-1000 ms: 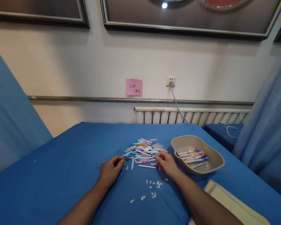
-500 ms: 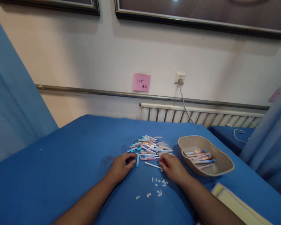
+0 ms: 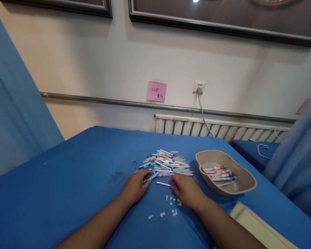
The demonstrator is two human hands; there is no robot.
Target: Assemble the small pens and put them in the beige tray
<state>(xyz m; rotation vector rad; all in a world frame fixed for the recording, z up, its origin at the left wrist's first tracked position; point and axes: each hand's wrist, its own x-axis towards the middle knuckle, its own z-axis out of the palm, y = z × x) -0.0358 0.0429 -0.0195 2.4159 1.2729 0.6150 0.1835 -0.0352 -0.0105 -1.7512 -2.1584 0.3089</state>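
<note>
Blue cloth [image 3: 80,180] covers the table. In its middle lies a pile [image 3: 166,162] of capped tubes. The left hand [image 3: 134,186] rests palm down at the pile's near left edge, fingers loosely curled, tips touching a blue tube [image 3: 151,177]. I cannot tell whether it grips the tube. The right hand [image 3: 187,189] lies at the near right edge, fingers bent, tips at the end of a white tube [image 3: 163,184]. I cannot tell if it has hold of it. White scraps [image 3: 171,207] lie nearer, between the wrists. A tan basin [image 3: 233,191] holding more tubes [image 3: 220,173] stands just right of the pile, with a yellow pad [image 3: 259,224] nearer.
</note>
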